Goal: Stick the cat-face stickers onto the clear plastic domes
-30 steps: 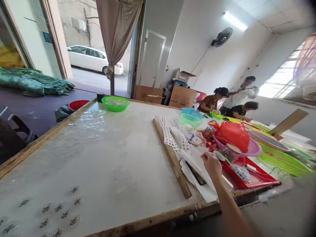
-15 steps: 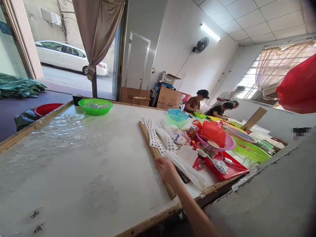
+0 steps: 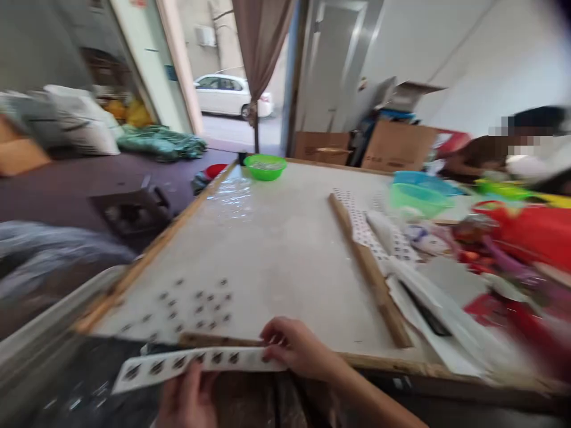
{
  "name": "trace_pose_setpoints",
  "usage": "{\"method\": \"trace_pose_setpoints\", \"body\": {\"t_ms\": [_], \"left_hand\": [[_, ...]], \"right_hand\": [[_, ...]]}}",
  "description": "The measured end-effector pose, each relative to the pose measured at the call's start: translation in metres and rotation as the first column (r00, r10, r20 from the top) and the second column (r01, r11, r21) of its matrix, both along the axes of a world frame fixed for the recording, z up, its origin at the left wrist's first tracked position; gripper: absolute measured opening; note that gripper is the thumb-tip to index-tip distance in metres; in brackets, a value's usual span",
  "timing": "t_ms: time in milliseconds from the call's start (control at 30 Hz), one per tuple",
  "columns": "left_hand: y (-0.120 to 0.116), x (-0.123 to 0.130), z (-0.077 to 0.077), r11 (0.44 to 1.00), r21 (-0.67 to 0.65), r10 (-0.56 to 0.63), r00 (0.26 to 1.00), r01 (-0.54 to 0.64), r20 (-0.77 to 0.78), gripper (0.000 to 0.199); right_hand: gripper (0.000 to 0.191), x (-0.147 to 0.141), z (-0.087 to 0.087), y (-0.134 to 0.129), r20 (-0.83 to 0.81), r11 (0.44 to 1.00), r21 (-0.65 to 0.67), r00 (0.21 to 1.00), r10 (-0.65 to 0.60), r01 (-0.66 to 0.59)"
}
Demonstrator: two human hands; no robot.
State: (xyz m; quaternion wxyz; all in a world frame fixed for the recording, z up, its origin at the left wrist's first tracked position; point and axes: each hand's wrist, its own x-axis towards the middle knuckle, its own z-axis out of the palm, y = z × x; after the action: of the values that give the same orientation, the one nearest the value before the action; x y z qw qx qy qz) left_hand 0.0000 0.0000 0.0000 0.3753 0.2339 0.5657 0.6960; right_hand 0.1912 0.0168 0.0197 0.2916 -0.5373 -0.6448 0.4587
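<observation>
A white strip of stickers (image 3: 167, 364) with a row of dark printed marks is stretched out in front of me at the near table edge. My left hand (image 3: 190, 397) is closed on its lower edge around the middle, a finger over the front. At the right end, where the strip looks blank, my right hand (image 3: 297, 348) pinches it between thumb and fingers. Just beyond, several small dark marks (image 3: 199, 310) are scattered on the white table (image 3: 285, 255); blur hides their detail. Further back, shiny clear pieces (image 3: 232, 199) cover part of the tabletop.
A green bowl (image 3: 265, 168) stands at the far left corner. A wooden bar (image 3: 368, 270) lies lengthwise, with more sticker strips (image 3: 357, 223) beside it. To the right are baskets (image 3: 422, 199), a red bag (image 3: 544, 235) and a co-worker (image 3: 486, 156). A wooden rim (image 3: 156, 249) edges the table.
The view has swung left and down. My right hand has moved from the strips by the wooden bar to the near edge and holds a strip. My left hand has come into view.
</observation>
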Motion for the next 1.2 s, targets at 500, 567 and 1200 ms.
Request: {"method": "trace_pose_setpoints", "body": {"t_ms": [500, 567, 1200], "left_hand": [[-0.009, 0.015, -0.011, 0.985, -0.010, -0.156, 0.908, 0.173, 0.390, 0.047], [-0.013, 0.024, -0.009, 0.943, -0.053, -0.279, 0.867, 0.329, 0.414, 0.050], [-0.011, 0.027, -0.004, 0.942, -0.231, -0.137, 0.908, 0.243, 0.395, 0.040]], "right_hand": [[0.015, 0.004, -0.003, 0.006, -0.147, 0.980, -0.165, 0.985, 0.091, -0.115], [0.014, -0.002, -0.005, 0.006, -0.184, 0.975, -0.174, 0.978, 0.103, -0.136], [0.018, 0.024, -0.010, 0.045, -0.016, 0.960, 0.147, 0.971, -0.237, 0.237]]}}
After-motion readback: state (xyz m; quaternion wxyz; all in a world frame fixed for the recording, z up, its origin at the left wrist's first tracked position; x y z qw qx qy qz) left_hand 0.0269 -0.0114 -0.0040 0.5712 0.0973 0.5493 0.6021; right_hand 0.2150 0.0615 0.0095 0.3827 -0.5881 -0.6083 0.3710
